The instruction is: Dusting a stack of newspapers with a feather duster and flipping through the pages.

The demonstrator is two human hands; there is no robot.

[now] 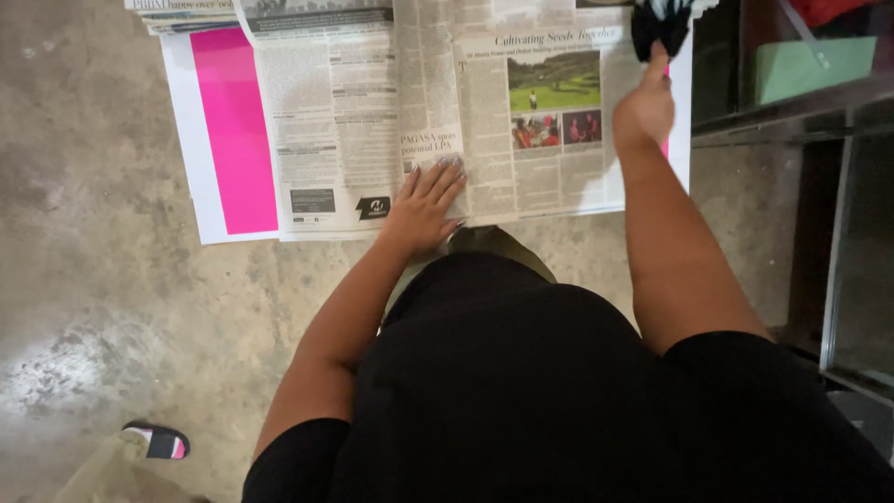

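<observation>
A newspaper (pixel 447 121) lies spread flat on the concrete floor (pixel 102 279), its long axis running left to right in front of the person, with a white sheet bearing a pink panel (pixel 233 130) under its left end. The left hand (pixel 424 205) rests palm down on the newspaper's near edge, fingers spread and flat, pressing the paper and gripping nothing. The right hand (pixel 644 110) is at the newspaper's far right corner, fingers closed on a black-and-white cloth (pixel 663 23) that sits just beyond the hand, at the top edge of view. The cloth is thus far from the left hand and held by the right. A dark metal shelf frame (pixel 838 233) stands right of the newspaper. A sandal (pixel 158 440) lies well away, near left.
</observation>
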